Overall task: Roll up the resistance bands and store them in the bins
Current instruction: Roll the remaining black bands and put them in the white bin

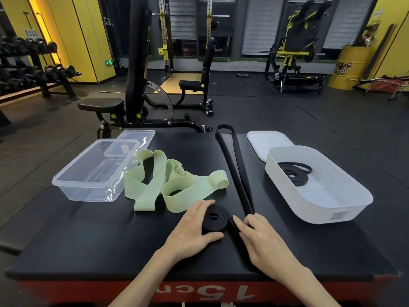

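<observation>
At the near middle of a black padded surface (pixel 110 240), two bare hands work on a black resistance band (pixel 215 219). Its near end is wound into a flat coil lying on the surface. The left hand (pixel 192 227) cups that coil from the left, with the thumb curled round its near edge and the index finger curled round its far edge. The right hand (pixel 263 238) sits just right of the coil, its fingers curled down over the doubled strip where it leaves the coil and the index finger lying along it. From there the unrolled part of the band runs straight away from the person to the far edge of the surface, ending in a loop.

To the left lies a pale green resistance band (pixel 168 185), wide and loosely heaped in open folds. Beyond it, at the left edge, stands a clear plastic bin (pixel 66 182), with its clear lid (pixel 141 136) propped on the far rim.

On the right stands a white bin (pixel 287 189), open, with a rolled black band (pixel 294 173) in its far end. The white lid (pixel 265 140) lies flat behind it.

The front of the platform is red with large white lettering. Behind it are weight benches, a rack and dumbbells.
</observation>
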`<state>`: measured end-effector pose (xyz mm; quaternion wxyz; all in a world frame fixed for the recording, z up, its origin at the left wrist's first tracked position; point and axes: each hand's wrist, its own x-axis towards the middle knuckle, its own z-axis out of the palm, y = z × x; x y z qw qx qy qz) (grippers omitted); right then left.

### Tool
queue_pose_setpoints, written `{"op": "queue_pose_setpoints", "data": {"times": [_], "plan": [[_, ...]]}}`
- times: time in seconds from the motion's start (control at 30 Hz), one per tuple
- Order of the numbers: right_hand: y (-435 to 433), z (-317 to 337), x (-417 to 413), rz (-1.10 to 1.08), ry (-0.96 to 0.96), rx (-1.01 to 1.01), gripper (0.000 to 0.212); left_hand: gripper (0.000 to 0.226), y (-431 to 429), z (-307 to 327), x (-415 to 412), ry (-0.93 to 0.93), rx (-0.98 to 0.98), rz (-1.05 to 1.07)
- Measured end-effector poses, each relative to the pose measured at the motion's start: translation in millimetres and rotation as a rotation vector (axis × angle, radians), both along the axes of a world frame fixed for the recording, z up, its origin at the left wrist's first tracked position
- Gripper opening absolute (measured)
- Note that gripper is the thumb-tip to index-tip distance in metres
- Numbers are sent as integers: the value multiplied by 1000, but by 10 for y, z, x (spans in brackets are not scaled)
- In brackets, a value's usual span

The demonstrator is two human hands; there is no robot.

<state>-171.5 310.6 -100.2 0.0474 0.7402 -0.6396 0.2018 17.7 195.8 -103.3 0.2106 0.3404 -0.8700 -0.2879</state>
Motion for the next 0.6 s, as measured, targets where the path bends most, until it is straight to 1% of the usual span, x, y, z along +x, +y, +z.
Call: {"op": "queue_pose_setpoints", "data": {"times": [0.13, 0.27, 0.4, 0.5, 0.6], "plan": [[-107, -54, 13, -68, -25, -119, 31, 85, 20, -18, -52, 22, 10, 150], [-147, -62, 106, -109, -30, -163, 24, 91, 33, -37, -100, -35, -23, 215], [-161, -55, 152, -108, -24, -182, 26, 90, 60, -28, -143, -76, -61, 265], [-134, -82, 135, -91, -60, -155, 29, 91, 53, -26, -138, -83, -49, 245], [-57, -97, 59, -81, -99, -65, 42, 91, 3, -15, -83, -56, -29, 111]]}}
